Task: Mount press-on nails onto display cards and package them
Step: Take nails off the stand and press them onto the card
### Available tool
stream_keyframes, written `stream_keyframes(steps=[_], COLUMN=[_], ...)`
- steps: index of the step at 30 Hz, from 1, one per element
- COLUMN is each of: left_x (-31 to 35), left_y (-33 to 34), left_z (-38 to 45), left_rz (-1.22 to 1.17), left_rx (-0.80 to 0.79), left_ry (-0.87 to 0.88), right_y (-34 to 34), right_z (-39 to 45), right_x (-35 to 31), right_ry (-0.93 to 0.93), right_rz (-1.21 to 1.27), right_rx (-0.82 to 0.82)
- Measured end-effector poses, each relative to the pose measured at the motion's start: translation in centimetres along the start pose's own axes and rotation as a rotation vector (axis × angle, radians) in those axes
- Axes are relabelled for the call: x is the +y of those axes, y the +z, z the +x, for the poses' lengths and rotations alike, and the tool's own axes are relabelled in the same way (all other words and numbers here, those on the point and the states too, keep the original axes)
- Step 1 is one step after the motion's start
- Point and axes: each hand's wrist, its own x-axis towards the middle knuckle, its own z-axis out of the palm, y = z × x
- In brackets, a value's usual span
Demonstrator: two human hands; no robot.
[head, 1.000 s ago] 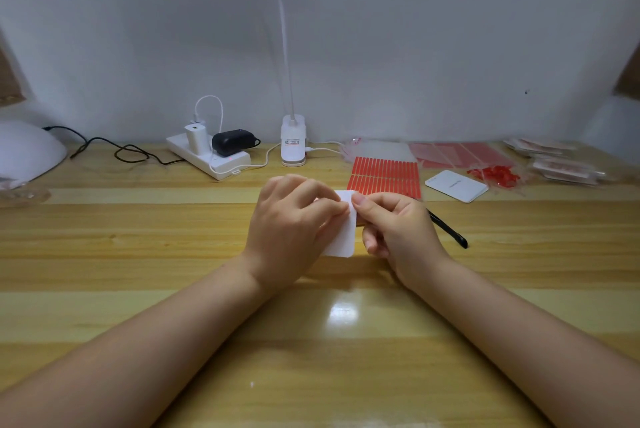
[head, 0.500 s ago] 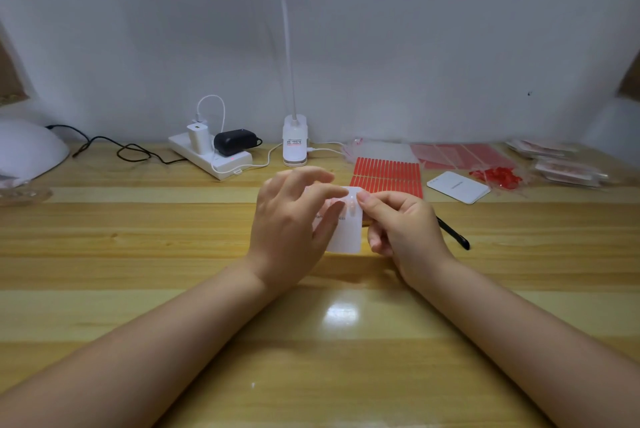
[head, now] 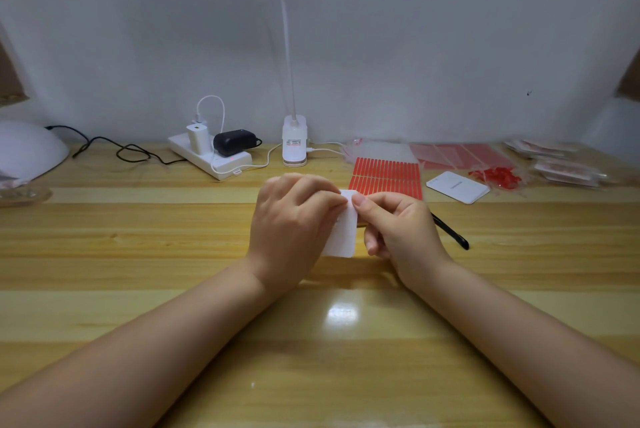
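Pinching a white card (head: 343, 237) between left hand (head: 294, 223) and right hand (head: 398, 230) just above the surface (head: 173, 289), likely mid-mounting; next move needs firm fingertip pressure.

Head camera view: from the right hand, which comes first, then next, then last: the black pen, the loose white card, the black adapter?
From the right hand:
1. Black pen, just behind it on its right.
2. Loose white card, farther back and right.
3. Black adapter, far back left on the power strip.
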Motion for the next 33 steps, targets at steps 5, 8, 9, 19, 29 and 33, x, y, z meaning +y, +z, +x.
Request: stream_keyframes(steps=[5, 8, 9, 19, 29, 33], left_x=[0.0, 0.0, 0.1, 0.1, 0.3, 0.2], left_y=[0.0, 0.0, 0.1, 0.1, -0.1, -0.3], left_z=[0.0, 0.0, 0.0, 0.2, 0.1, 0.2], left_rz=[0.010, 0.025, 0.033, 0.083, -0.068, -0.110], left_rx=[0.005, 0.018, 0.023, 0.048, -0.078, -0.104], left_ry=[0.004, 0.020, 0.026, 0.056, -0.145, -0.232], right_y=[0.0, 0.1, 0.1, 0.2, -0.7, -0.6], right_z=[0.0, -0.1, -0.1, -0.2, 0.8, 0.9], right_x=[-0.1, -0.2, -0.2, -0.2, 0.0, 0.1], right_ry=[0.005, 0.008, 0.009, -0.011, 0.050, 0.035], right_rz=[-0.006, -0.016, -0.018, -0.022, 0.013, -0.016], right_rx=[0.002, 0.004, 0.003, -0.010, 0.091, 0.101])
